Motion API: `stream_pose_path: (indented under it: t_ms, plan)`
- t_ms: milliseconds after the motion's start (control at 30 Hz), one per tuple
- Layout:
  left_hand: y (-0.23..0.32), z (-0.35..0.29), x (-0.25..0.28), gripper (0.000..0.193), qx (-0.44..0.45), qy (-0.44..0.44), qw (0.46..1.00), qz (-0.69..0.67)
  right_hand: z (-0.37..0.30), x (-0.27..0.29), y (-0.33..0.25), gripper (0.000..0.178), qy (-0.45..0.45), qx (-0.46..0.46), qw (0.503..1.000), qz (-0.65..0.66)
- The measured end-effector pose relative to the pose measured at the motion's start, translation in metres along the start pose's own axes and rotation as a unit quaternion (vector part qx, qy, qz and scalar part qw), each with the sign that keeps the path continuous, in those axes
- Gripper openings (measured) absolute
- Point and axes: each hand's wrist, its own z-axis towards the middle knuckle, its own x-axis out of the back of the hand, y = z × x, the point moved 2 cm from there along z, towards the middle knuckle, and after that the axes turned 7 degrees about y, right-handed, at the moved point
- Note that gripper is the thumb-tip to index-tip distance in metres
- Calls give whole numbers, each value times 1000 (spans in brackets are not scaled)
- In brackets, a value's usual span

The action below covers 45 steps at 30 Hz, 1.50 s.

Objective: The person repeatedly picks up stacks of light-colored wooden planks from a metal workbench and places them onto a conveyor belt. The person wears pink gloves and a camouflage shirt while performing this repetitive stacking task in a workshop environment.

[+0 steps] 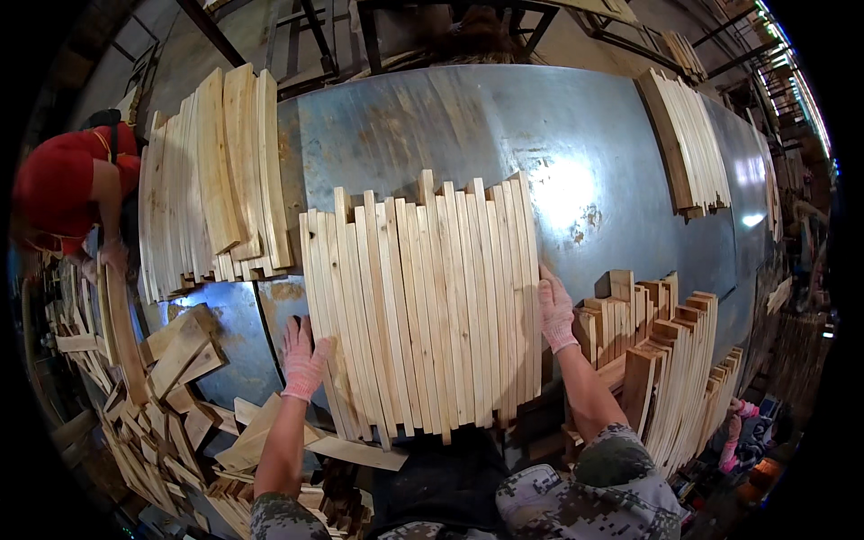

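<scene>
A wide row of pale wooden strips (pixel 423 306) stands side by side on a metal-topped table (pixel 387 117) in front of me. Their far and near ends are uneven. My left hand (pixel 304 362), in a pinkish work glove, rests at the row's left side near its front, fingers spread and pointing away from me. Against the right edge lies my right hand (pixel 556 310), gloved alike, with its fingers stretched out along the outermost strip. Neither hand wraps round a strip; the row sits between them.
More wooden strips (pixel 180 198) stand at the left, others (pixel 688 144) at the far right. Stacked pieces (pixel 661 360) are close by my right arm. Loose offcuts (pixel 180 360) lie heaped at the left, where a person in red (pixel 72 189) handles a board.
</scene>
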Motion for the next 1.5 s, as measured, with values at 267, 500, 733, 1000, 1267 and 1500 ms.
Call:
stream_pose_path:
  t_ms: [267, 500, 733, 1000, 1267, 1500]
  plan:
    - [27, -15, -13, 64, 297, -76, 686, -659, -16, -28, 10, 55, -51, -222, 884, 407]
    - [42, 7, 9, 45, 326, -130, 706, -615, -7, -15, 15, 53, -192, -329, 824, 420]
    - [23, 1, -5, 57, 307, -107, 662, -675, -7, -2, -40, 66, -223, -306, 831, 408]
    - [0, -118, 54, 70, 186, 14, 685, -704, -24, -20, -75, 78, -363, -136, 806, 447]
    - [-2, -387, 162, 72, 105, 212, 651, -721, -156, 32, -222, 53, -472, -15, 776, 417]
    - [-6, -704, 204, 75, 145, 412, 569, -696, -399, 44, -335, 85, -616, 55, 722, 309]
